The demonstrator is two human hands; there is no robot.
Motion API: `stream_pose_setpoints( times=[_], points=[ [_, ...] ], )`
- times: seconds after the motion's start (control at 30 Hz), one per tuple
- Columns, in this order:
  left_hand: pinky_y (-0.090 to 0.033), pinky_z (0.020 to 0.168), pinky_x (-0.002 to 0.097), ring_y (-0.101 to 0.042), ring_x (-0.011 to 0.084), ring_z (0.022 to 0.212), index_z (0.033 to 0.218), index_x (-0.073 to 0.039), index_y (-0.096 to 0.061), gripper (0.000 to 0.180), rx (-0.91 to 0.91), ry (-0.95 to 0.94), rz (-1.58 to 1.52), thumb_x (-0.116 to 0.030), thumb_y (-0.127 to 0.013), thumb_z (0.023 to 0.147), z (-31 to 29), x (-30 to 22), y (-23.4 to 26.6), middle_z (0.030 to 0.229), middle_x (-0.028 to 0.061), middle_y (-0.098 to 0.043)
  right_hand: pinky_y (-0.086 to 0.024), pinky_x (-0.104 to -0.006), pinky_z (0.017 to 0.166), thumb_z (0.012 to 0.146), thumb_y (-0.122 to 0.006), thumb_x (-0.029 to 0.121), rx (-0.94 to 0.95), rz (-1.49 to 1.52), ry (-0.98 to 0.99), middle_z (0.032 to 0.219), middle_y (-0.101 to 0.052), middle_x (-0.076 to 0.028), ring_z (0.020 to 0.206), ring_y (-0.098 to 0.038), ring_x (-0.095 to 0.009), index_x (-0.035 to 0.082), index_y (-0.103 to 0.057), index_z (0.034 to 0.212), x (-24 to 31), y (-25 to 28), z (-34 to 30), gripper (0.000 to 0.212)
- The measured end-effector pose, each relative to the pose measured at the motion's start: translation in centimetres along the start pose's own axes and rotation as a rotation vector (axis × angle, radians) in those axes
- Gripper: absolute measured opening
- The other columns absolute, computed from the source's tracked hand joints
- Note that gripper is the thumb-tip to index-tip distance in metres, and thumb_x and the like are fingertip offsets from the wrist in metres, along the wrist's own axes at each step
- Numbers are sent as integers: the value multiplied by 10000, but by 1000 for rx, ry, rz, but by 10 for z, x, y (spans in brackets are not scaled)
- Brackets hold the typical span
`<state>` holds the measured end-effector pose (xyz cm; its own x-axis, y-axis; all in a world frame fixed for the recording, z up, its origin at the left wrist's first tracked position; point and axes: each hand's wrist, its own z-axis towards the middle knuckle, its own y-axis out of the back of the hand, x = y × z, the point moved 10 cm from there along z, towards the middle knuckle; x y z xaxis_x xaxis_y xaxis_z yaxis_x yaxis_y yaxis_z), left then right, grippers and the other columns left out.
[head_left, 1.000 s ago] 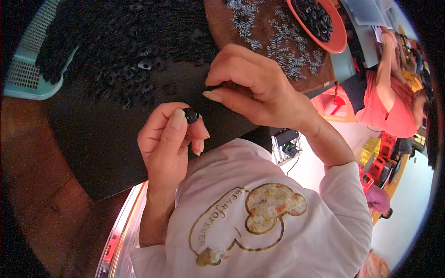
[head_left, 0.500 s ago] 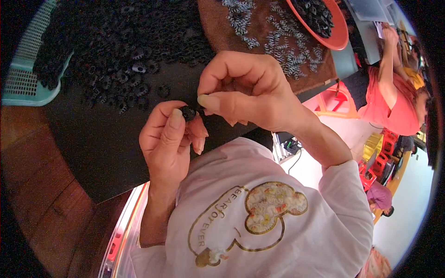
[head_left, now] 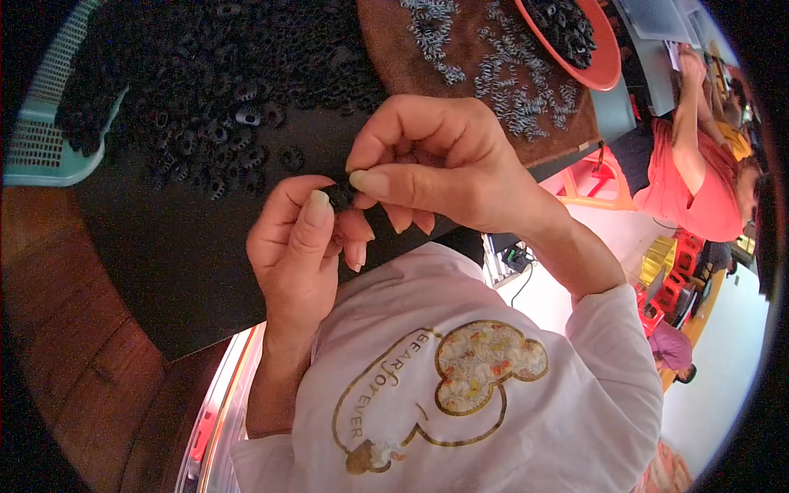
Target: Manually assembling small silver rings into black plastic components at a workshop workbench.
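Between the thumb and fingers of my left hand (head_left: 296, 230) is a small black plastic clip piece (head_left: 339, 196). My right hand (head_left: 436, 168) is closed in a pinch, thumb against forefinger, right at the upper right side of that piece. Whatever sits in the right pinch is hidden by the fingertips. Both hands are above the near part of a dark work surface (head_left: 205, 279). Just beyond them, loose black toothed clip pieces (head_left: 218, 148) lie scattered at the front of a large black heap.
Small metal coil springs (head_left: 514, 78) are spread on a brown cloth (head_left: 394, 62). An orange-red bowl (head_left: 606, 66) at the far right holds black pieces. A green perforated basket (head_left: 53, 168) stands at the left edge. Past a red stool (head_left: 604, 181), a person in red sits at right.
The black piece has turned slightly in my left fingers and shows less of its holed face. My right fingertips stay beside it. The view has shifted a little.
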<state>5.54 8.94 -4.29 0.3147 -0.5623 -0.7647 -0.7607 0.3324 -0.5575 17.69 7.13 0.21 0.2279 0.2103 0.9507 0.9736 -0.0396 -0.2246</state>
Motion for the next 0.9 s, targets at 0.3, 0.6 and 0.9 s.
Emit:
stream_pose_setpoints(
  times=[0.3,0.6,0.9],
  points=[
    [-397,520,201,-478,63,559,971,0,-556,201,84,-34,177,-198,-523,956,-3,-5,-9,698,55,-603,-408,-161,439,859,-636,20,42,-32,31,741,-624,-19,549,-548,-31,11,-601,865,2,-1,-5,36],
    [-389,497,201,-470,57,539,984,14,-566,199,80,-21,205,-177,-526,950,-4,-3,-8,699,61,-613,-391,-175,434,864,-625,9,96,13,-27,734,-619,-38,523,-535,-49,-3,-591,848,-6,-3,-7,40],
    [-381,497,189,-464,48,540,960,13,-590,196,79,7,285,-176,-539,941,-6,-2,-10,696,51,-610,-434,-207,476,852,-611,66,98,-23,12,656,-592,-12,552,-541,-62,16,-579,819,-3,-4,-12,68]
  ],
)
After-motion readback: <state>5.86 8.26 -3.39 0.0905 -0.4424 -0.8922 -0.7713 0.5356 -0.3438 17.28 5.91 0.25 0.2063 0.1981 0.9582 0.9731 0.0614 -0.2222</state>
